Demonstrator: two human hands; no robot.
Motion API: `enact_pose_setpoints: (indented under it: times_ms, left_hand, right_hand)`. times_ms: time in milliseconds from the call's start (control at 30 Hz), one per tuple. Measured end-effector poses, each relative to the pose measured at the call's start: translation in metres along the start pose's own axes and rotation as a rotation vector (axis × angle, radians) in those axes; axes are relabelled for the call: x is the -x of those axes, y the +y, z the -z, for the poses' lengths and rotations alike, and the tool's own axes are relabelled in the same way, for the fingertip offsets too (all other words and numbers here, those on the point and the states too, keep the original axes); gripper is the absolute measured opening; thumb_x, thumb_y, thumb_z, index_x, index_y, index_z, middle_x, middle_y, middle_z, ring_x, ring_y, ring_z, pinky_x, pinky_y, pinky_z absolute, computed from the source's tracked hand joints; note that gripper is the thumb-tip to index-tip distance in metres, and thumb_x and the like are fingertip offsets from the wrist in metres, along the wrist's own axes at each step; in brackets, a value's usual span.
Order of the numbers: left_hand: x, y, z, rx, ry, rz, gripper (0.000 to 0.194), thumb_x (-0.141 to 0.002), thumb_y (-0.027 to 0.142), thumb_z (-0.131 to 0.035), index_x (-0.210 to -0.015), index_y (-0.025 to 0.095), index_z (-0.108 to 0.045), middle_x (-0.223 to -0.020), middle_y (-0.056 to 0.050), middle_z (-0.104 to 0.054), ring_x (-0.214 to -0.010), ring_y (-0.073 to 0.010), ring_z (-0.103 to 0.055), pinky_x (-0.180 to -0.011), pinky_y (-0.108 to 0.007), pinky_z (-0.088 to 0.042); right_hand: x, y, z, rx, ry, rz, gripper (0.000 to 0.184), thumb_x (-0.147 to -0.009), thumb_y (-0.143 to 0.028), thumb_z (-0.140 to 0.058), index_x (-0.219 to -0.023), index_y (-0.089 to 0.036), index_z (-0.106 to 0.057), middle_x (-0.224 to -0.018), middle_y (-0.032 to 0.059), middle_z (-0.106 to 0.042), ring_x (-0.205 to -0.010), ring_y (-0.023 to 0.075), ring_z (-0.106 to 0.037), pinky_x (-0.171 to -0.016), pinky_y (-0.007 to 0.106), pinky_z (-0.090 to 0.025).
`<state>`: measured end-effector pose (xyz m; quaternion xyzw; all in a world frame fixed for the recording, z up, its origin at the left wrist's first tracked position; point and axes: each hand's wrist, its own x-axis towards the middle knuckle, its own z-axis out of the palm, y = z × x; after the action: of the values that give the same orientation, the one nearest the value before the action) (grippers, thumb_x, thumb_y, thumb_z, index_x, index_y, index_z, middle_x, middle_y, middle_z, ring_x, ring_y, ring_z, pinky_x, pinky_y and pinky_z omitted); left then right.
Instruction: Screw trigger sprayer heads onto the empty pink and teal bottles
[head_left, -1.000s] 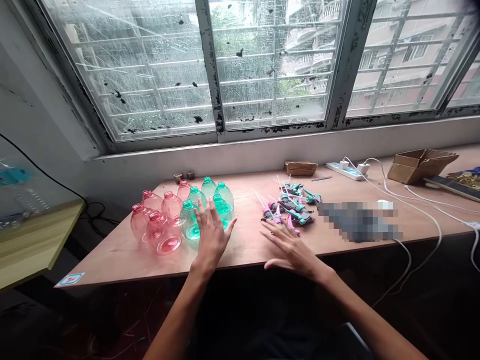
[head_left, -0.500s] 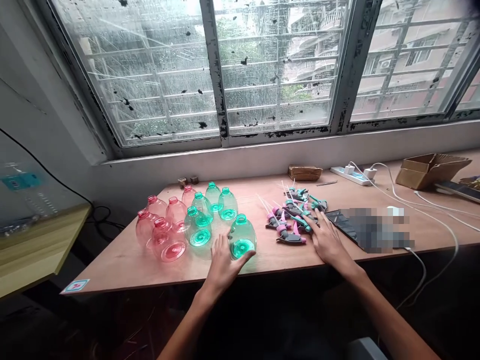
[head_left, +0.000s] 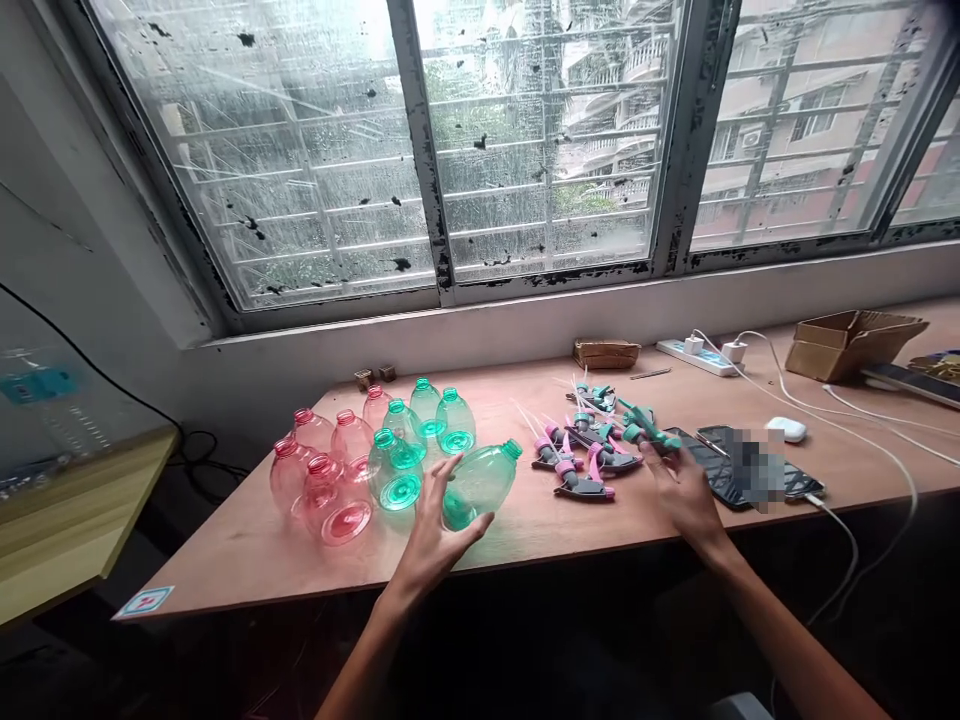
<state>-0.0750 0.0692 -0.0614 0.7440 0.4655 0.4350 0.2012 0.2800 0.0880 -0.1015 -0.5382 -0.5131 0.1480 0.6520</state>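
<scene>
My left hand [head_left: 442, 515] is closed around a clear green bottle [head_left: 484, 480], which tilts with its open neck toward the right. In my right hand [head_left: 682, 495] is a green and grey trigger sprayer [head_left: 651, 430], raised over the right side of a sprayer pile. That pile holds several pink and grey trigger sprayers [head_left: 585, 488] and some green ones [head_left: 596, 395], with thin white tubes sticking out. Left of my left hand stand several upright green bottles [head_left: 397, 475] without tops. Beyond them are several open pink bottles [head_left: 339, 505].
Two phones [head_left: 720, 465] lie right of the sprayers, with a white earbud case [head_left: 786, 430] behind. A power strip [head_left: 701, 356] with white cables, an open cardboard box [head_left: 855, 345] and a small brown box [head_left: 606, 354] stand toward the window. A yellowish table [head_left: 82, 510] is at the left.
The green bottle in my left hand has gone from upright to tilted rightward. My right hand has picked a green sprayer from the pile and moved slightly right with it.
</scene>
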Motion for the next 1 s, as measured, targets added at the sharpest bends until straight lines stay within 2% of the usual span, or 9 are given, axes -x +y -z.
enact_pose_setpoints:
  times_ms: [100,200,333,500,633,733,867,1000]
  left_hand:
    - [-0.003,-0.002,0.000,0.082,0.078,0.052,0.074,-0.080,0.039,-0.075,-0.143,0.026,-0.037,-0.141,-0.013,-0.052,-0.134,-0.0292,-0.049,-0.115,-0.052,-0.036]
    - [-0.002,0.000,0.001,0.155,0.063,0.109,0.066,-0.079,0.041,-0.076,-0.134,0.023,-0.046,-0.138,-0.013,-0.056,-0.130,-0.0294,-0.053,-0.111,-0.049,-0.041]
    - [0.002,0.008,0.009,0.163,-0.060,0.104,0.064,-0.078,0.037,-0.078,-0.136,0.027,-0.052,-0.138,-0.011,-0.057,-0.130,-0.0288,-0.054,-0.109,-0.044,-0.045]
    - [0.004,0.001,0.013,0.142,-0.067,0.108,0.066,-0.079,0.038,-0.077,-0.138,0.027,-0.052,-0.140,-0.011,-0.059,-0.131,-0.0301,-0.055,-0.109,-0.047,-0.045]
    - [0.003,-0.005,0.013,0.191,-0.077,0.122,0.067,-0.079,0.039,-0.077,-0.139,0.027,-0.051,-0.143,-0.012,-0.057,-0.132,-0.0312,-0.053,-0.107,-0.047,-0.048]
    - [0.001,0.000,0.014,0.191,-0.119,0.123,0.066,-0.079,0.038,-0.077,-0.139,0.027,-0.051,-0.145,-0.012,-0.055,-0.135,-0.0306,-0.051,-0.112,-0.049,-0.043]
    - [0.000,0.010,0.013,0.185,-0.169,0.100,0.067,-0.081,0.037,-0.077,-0.140,0.027,-0.048,-0.148,-0.011,-0.052,-0.138,-0.0299,-0.049,-0.117,-0.049,-0.039]
    - [0.001,0.016,0.010,0.182,-0.212,0.084,0.072,-0.079,0.036,-0.079,-0.142,0.028,-0.046,-0.149,-0.010,-0.052,-0.138,-0.0310,-0.049,-0.115,-0.048,-0.042]
  right_hand:
    - [-0.004,-0.019,-0.007,-0.534,0.012,-0.200,0.034,-0.085,-0.048,-0.071,-0.108,-0.022,-0.069,-0.088,0.0010,-0.067,-0.074,0.0169,-0.063,-0.065,0.027,-0.052]
    - [-0.001,-0.030,-0.018,-0.802,-0.039,-0.379,0.031,-0.075,-0.041,-0.081,-0.095,-0.018,-0.071,-0.076,-0.0036,-0.060,-0.059,0.0089,-0.055,-0.049,0.018,-0.044]
    - [0.008,-0.028,-0.026,-0.824,-0.075,-0.455,0.032,-0.071,-0.036,-0.085,-0.092,-0.017,-0.070,-0.065,-0.0071,-0.054,-0.049,0.0062,-0.046,-0.041,0.016,-0.038]
    - [0.012,-0.025,-0.024,-0.817,-0.098,-0.477,0.033,-0.069,-0.039,-0.086,-0.082,-0.019,-0.063,-0.061,-0.0088,-0.052,-0.045,0.0066,-0.045,-0.037,0.016,-0.037]
    - [0.012,-0.027,-0.026,-0.805,-0.130,-0.534,0.036,-0.069,-0.038,-0.088,-0.085,-0.020,-0.062,-0.062,-0.0090,-0.055,-0.044,0.0057,-0.048,-0.036,0.014,-0.036]
    - [0.012,-0.027,-0.029,-0.778,-0.148,-0.528,0.040,-0.069,-0.041,-0.088,-0.090,-0.020,-0.062,-0.063,-0.0080,-0.058,-0.044,0.0054,-0.048,-0.034,0.013,-0.034]
    - [0.015,-0.027,-0.031,-0.687,-0.270,-0.471,0.042,-0.075,-0.048,-0.084,-0.095,-0.019,-0.062,-0.060,-0.0069,-0.057,-0.043,0.0057,-0.048,-0.034,0.012,-0.030]
    - [0.021,-0.026,-0.027,-0.598,-0.438,-0.395,0.043,-0.082,-0.054,-0.077,-0.101,-0.019,-0.061,-0.054,-0.0059,-0.058,-0.039,0.0075,-0.050,-0.033,0.013,-0.027]
